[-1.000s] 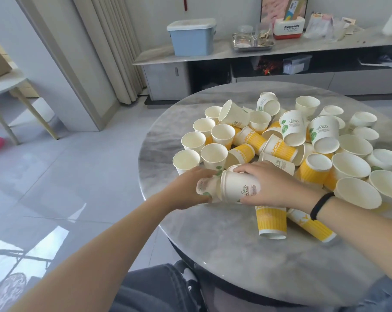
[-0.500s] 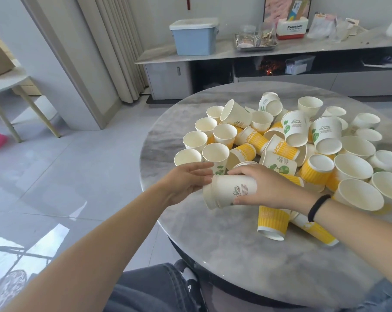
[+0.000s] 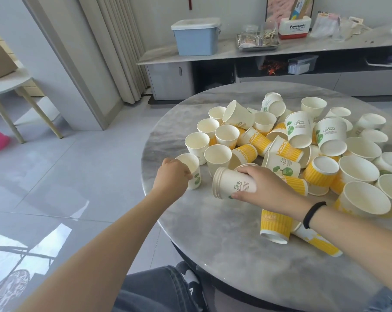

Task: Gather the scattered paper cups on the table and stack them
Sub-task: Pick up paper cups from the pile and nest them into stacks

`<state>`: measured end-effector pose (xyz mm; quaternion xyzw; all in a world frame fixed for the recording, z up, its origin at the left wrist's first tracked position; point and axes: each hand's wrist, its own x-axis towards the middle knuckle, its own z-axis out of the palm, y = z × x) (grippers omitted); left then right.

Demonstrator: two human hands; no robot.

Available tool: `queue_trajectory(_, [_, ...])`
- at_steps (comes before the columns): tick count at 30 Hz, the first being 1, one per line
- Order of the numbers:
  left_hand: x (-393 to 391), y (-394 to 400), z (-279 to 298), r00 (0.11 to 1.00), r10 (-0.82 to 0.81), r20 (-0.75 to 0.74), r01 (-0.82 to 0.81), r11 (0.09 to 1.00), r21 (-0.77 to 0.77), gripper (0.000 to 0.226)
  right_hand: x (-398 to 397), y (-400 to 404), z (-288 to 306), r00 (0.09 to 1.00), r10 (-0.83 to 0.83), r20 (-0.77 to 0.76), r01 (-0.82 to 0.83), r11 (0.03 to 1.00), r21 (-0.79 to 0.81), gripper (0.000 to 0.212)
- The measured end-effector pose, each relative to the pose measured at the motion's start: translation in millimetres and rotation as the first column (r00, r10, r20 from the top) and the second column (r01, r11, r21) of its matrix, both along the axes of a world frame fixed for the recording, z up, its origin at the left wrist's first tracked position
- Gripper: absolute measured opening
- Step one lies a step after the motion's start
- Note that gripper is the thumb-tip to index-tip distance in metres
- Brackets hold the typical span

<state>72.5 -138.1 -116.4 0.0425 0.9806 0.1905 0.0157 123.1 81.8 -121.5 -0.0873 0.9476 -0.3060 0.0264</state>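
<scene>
Several white and yellow paper cups (image 3: pixel 287 140) lie heaped on the round marble table (image 3: pixel 224 255), some upright, some on their sides. My right hand (image 3: pixel 262 188) grips a short stack of white cups (image 3: pixel 232 185) held sideways, rims pointing left, just above the tabletop. My left hand (image 3: pixel 172 174) is wrapped around an upright white cup with a green leaf print (image 3: pixel 191 170) at the left edge of the pile. Two yellow cups (image 3: pixel 275 226) lie on their sides under my right wrist.
The table's left edge drops to a grey tiled floor (image 3: pixel 66 176). A low cabinet (image 3: pixel 258 64) with a blue bin (image 3: pixel 196 37) and a tray stands behind the table. A small side table (image 3: pixel 8 86) is at far left. My knee (image 3: pixel 159 289) is below the table edge.
My left hand left the stack's open end and moved left onto the upright leaf-print cup. The right hand kept the stack and shifted slightly right.
</scene>
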Motion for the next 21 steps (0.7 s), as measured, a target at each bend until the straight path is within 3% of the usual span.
queue_trajectory(3, [2.8, -2.7, 15.7, 0.99, 0.088, 0.109, -0.121, 0.931, 0.344, 0.017, 1.2, -0.9, 2.7, 1.0, -0.014, 0.025, 0.015, 0.999, -0.044, 0.057])
queue_trajectory(6, [5.9, -1.5, 26.5, 0.94, -0.009, 0.34, -0.235, 0.706, 0.668, 0.014, 3.9, -4.7, 7.7, 0.998, -0.003, 0.063, 0.009, 0.996, -0.093, 0.055])
queue_trajectory(9, [9.9, 14.9, 26.0, 0.829, -0.263, 0.494, -0.318, 0.505, 0.802, 0.014, 6.0, -6.7, 11.9, 0.998, 0.003, 0.066, 0.004, 0.994, -0.105, 0.053])
queue_trajectory(11, [10.9, 31.2, 25.7, 0.83, -0.294, 0.474, -0.282, 0.512, 0.812, 0.02, 4.2, -3.1, 12.5, 0.998, -0.019, 0.053, 0.023, 0.996, -0.084, 0.056])
queue_trajectory(13, [4.6, 45.3, 23.7, 0.931, -0.145, 0.336, -0.148, 0.691, 0.707, 0.024, -0.4, 7.6, 15.2, 0.994, -0.077, 0.079, 0.083, 0.994, -0.073, 0.058])
queue_trajectory(15, [-3.4, 50.8, 19.8, 0.998, -0.022, 0.061, -0.003, 0.919, 0.394, 0.026, -4.1, 19.1, 19.3, 0.982, -0.129, 0.136, 0.139, 0.988, -0.067, 0.059])
queue_trajectory(16, [-7.7, 52.3, 15.8, 0.998, -0.064, -0.016, 0.066, 0.968, 0.241, 0.035, -5.1, 24.5, 21.6, 0.976, -0.15, 0.161, 0.161, 0.985, -0.062, 0.06])
queue_trajectory(18, [-13.6, 54.8, 7.0, 0.984, -0.178, 0.016, 0.177, 0.983, 0.048, 0.046, -5.4, 31.0, 25.1, 0.966, -0.178, 0.188, 0.193, 0.979, -0.061, 0.06])
queue_trajectory(21, [-16.6, 60.3, -4.3, 0.974, -0.217, 0.069, 0.225, 0.966, -0.125, 0.03, -4.7, 35.5, 26.2, 0.96, -0.198, 0.199, 0.213, 0.976, -0.055, 0.065])
